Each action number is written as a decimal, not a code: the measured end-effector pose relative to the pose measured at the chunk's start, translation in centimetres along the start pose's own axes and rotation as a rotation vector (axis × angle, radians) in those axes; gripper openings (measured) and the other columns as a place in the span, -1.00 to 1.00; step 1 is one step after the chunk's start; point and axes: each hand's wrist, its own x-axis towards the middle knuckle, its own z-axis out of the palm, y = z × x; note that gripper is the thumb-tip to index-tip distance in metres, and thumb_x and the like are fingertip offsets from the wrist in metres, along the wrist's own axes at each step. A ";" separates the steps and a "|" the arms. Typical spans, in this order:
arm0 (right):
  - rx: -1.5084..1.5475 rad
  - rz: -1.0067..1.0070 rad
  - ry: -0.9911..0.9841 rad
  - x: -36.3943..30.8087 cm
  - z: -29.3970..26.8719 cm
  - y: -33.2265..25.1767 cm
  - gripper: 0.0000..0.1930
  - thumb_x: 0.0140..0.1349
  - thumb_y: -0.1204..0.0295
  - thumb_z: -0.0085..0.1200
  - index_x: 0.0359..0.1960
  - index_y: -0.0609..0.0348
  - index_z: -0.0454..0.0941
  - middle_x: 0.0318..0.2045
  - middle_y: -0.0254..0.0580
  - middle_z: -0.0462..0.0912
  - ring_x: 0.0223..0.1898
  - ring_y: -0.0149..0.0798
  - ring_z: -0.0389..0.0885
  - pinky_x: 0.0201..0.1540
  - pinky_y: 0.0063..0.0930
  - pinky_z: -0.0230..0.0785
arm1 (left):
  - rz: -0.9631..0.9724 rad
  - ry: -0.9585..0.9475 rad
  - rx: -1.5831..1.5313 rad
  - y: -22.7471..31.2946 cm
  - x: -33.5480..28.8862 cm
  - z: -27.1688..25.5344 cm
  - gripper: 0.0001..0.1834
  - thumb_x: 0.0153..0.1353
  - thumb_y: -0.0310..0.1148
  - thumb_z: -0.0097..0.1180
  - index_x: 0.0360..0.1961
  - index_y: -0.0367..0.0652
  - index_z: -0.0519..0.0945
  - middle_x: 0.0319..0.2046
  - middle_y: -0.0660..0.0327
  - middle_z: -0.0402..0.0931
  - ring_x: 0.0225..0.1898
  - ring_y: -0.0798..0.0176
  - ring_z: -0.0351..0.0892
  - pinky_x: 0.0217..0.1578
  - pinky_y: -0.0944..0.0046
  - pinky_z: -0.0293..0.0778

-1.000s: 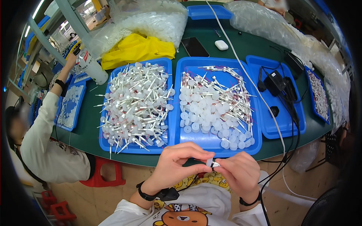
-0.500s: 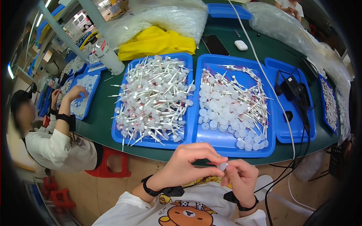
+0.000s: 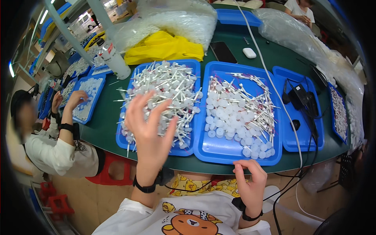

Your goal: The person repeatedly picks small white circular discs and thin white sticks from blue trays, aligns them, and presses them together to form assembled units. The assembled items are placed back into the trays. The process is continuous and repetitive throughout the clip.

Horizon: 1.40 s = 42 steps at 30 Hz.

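My left hand (image 3: 150, 121) is raised over the near part of the left blue tray (image 3: 156, 152), its fingers spread and curved, with nothing visible between them. Beneath it the tray is heaped with white stick-like parts with translucent round discs (image 3: 172, 90), pointing every way. Just in front of the table's edge, below the right blue tray (image 3: 211, 150), is my right hand (image 3: 250, 182). Its thumb and forefinger are bent close together, and whatever they may hold cannot be made out. That right tray carries similar parts (image 3: 225, 111), with discs toward the near left and thin sticks toward the right.
Behind the trays lie a yellow bag (image 3: 164, 49), a phone (image 3: 223, 52) and a white case (image 3: 249, 53). A white cable (image 3: 270, 76) crosses the right tray's corner. A third tray (image 3: 297, 143) holds black adapters. To the left, a co-worker (image 3: 58, 149) reaches into another tray.
My hands have parted. The left has risen from the pinched disc to over the left tray, its fingers spreading. The right stays near the table edge; the disc is no longer visible there.
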 end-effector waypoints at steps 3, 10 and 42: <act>-0.113 -0.094 0.060 0.8 -0.9 0.8 -0.95 0.15 0.60 0.19 -0.37 0.29 0.57 -0.51 -0.10 0.56 -0.43 -0.07 0.51 -0.30 -0.31 0.32 | 0.159 -0.281 -0.302 3.1 -1.6 1.0 -0.66 -0.03 -0.49 0.36 -0.16 -0.09 0.65 0.03 0.16 0.50 0.02 0.04 0.47 0.09 0.02 0.28; -0.596 -0.234 0.224 4.0 -3.8 3.2 -0.91 0.16 0.59 0.14 -0.29 0.25 0.57 -0.33 -0.11 0.58 -0.22 -0.08 0.49 -0.11 -0.24 0.25 | 0.032 -0.521 -0.469 6.2 -4.1 5.8 -0.71 0.06 -0.62 0.22 -0.14 -0.25 0.57 -0.19 0.07 0.43 -0.14 -0.04 0.50 -0.11 0.12 0.44; -0.105 -0.350 0.339 0.9 -4.1 -1.1 -0.75 -0.02 0.74 0.28 -0.28 0.24 0.59 -0.33 -0.16 0.71 -0.34 -0.22 0.63 -0.23 -0.44 0.36 | -0.696 -0.756 -1.768 5.6 -4.1 2.0 -0.65 0.29 -0.59 0.14 0.10 -0.37 0.46 0.09 0.09 0.49 0.15 0.25 0.49 0.19 0.26 0.40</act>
